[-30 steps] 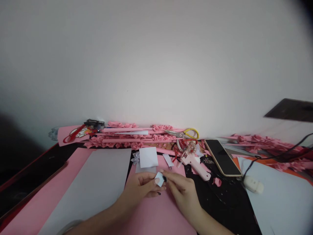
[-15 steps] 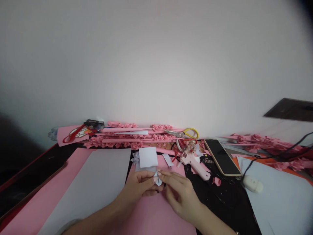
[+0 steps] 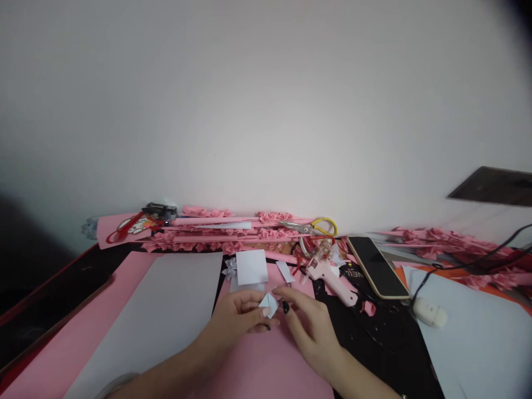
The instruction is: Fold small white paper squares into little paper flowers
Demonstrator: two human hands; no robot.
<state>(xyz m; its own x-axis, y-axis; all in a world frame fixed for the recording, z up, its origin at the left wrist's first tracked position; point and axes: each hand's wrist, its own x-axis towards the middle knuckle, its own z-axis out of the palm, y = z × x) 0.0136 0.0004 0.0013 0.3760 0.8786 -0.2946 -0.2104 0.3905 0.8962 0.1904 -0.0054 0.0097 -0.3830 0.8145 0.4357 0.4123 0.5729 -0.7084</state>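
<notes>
A small piece of folded white paper point(image 3: 270, 302), diamond-shaped with a crease down it, is pinched between the thumb and fingers of my left hand point(image 3: 235, 313). My right hand point(image 3: 307, 321) is close at its right side, index finger and thumb apart; whether a fingertip touches the paper's edge, I cannot tell. Just beyond my hands lies a square white sheet point(image 3: 252, 267). To that sheet's left is a white paper flower point(image 3: 229, 269), and to its right a small white paper strip point(image 3: 285, 271). Pink paper point(image 3: 266, 366) is spread beneath my hands.
A pink glue gun point(image 3: 332, 280), a phone point(image 3: 378, 267) and a white device point(image 3: 430, 312) with a cable lie at right. Along the wall are pink paper flower stems point(image 3: 199, 239) and yellow-handled scissors point(image 3: 310, 227). Large white sheets point(image 3: 166, 299) flank both sides.
My right thumb and index finger have come away from the folded paper's face and spread apart. More of the paper shows now, still in my left hand.
</notes>
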